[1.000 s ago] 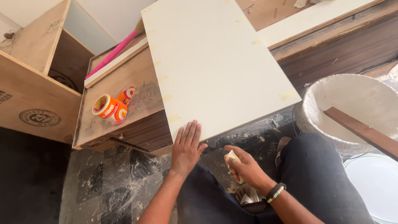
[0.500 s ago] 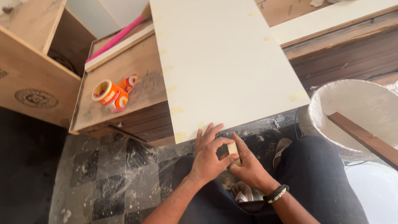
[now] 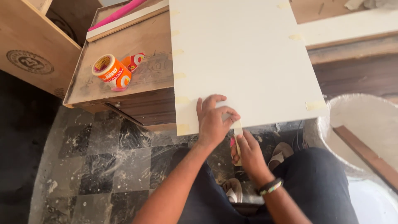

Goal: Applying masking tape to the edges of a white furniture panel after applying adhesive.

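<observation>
A strip of masking tape (image 3: 237, 129) sits at the near edge of the white board (image 3: 248, 62), which lies on a wooden cabinet (image 3: 137, 79) above a dusty chequered floor (image 3: 103, 166). The left hand (image 3: 213, 122) presses the strip's top; the right hand (image 3: 248, 152), at five o'clock, pinches its lower end. An orange tape roll (image 3: 111, 72) lies at ten o'clock.

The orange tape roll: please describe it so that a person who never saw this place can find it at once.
Start at the big white board lying across the brown wooden cabinet. On the bare cabinet top to the board's left stands the orange tape roll, beside a torn orange and white wrapper. It is the only round, bright orange thing there, well away from both hands.
</observation>
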